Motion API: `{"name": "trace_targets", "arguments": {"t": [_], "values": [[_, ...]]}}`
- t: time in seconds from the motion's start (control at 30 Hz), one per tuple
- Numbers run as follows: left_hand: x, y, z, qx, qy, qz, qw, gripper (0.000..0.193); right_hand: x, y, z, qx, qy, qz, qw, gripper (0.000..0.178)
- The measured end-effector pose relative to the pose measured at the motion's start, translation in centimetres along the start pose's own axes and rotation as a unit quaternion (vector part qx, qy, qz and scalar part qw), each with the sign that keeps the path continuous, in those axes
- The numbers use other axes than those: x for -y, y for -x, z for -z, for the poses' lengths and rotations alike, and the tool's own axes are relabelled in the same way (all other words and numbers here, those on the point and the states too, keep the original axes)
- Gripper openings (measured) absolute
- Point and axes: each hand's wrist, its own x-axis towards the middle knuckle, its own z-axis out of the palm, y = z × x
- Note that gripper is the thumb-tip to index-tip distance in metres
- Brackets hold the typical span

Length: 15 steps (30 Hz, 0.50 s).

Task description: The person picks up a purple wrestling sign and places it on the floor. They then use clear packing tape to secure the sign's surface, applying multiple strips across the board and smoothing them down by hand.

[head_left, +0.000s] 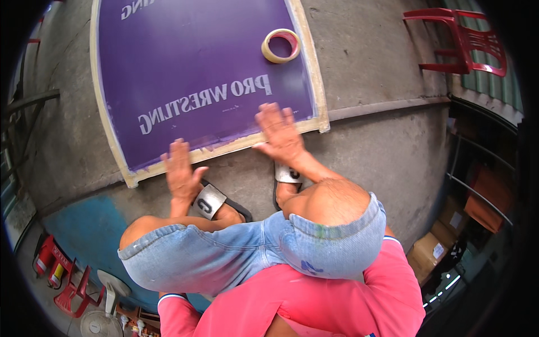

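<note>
A large screen-printing frame (230,145) with pale wooden borders and a purple mesh (185,62) lies flat in front of me. Pale reversed lettering shows through the purple. Over the near border, toward its left part, my left hand (183,171) is held open, fingers stretched. My right hand (279,133), also spread, reaches over the near border onto the purple surface below the lettering; I cannot tell whether its palm presses down. A roll of tape (266,50), yellowish with a red core, rests near the frame's right side. Neither hand holds anything.
My slippered feet (210,201) stand just before the frame on grey concrete (370,163). A red plastic chair (463,42) is at the far right. Cardboard boxes (426,251) line the right side. At lower left are a fire extinguisher (45,258) and a fan (101,324).
</note>
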Motion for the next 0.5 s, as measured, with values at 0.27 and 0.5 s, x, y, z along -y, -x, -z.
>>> {"name": "trace_targets", "arguments": {"t": [0.27,0.5], "values": [[11.8,4.9,-1.3,-0.162,-0.012,0.320,0.934,0.091,-5.5,8.2,0.7,-0.057,-0.042,-0.258,0.964,0.089],[15.6,1.8,-0.2,-0.191,0.076,0.426,0.881,0.076,-5.8,6.2,-0.2,-0.164,-0.086,-0.349,0.919,0.073]]}}
